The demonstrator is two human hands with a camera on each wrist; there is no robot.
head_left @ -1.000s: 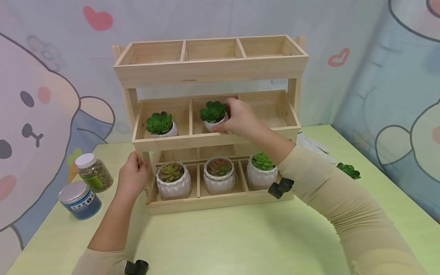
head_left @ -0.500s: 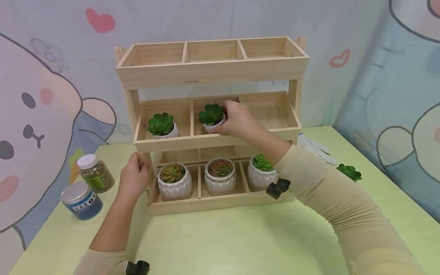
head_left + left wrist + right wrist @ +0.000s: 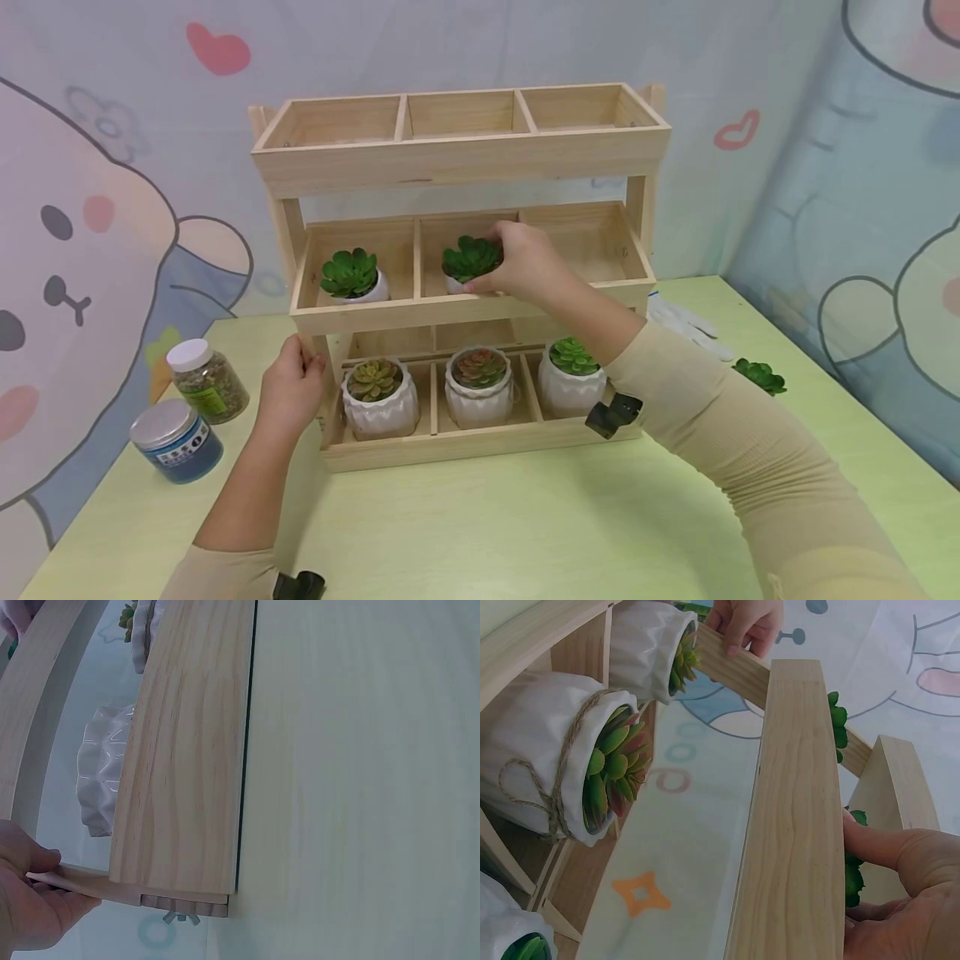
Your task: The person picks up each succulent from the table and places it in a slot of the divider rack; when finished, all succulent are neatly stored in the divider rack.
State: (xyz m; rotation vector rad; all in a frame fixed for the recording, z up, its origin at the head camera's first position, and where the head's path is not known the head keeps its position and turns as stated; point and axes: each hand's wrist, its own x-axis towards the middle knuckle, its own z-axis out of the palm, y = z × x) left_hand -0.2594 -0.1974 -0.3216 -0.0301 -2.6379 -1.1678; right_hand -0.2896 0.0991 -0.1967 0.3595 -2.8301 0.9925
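Note:
In the head view, a three-tier wooden plant rack (image 3: 465,167) stands on the table. My right hand (image 3: 528,262) holds a small potted succulent (image 3: 470,258) in the middle compartment of the middle tier; its white pot is mostly hidden by the tier's front board and my thumb. In the left compartment beside it sits a similar potted succulent (image 3: 349,273). My left hand (image 3: 291,387) grips the rack's left side post, thumb and fingers around the wood, as the left wrist view also shows near the post (image 3: 82,881).
The bottom tier holds three white-potted succulents, one tied with twine (image 3: 566,757). At left stand a pellet-filled jar (image 3: 210,383) and a blue jar (image 3: 177,442). White gloves (image 3: 686,325) and a loose green succulent (image 3: 759,375) lie at right.
My right hand has shifted the succulent slightly right and lower into the middle compartment, so less of its pot shows. The left hand stays on the post.

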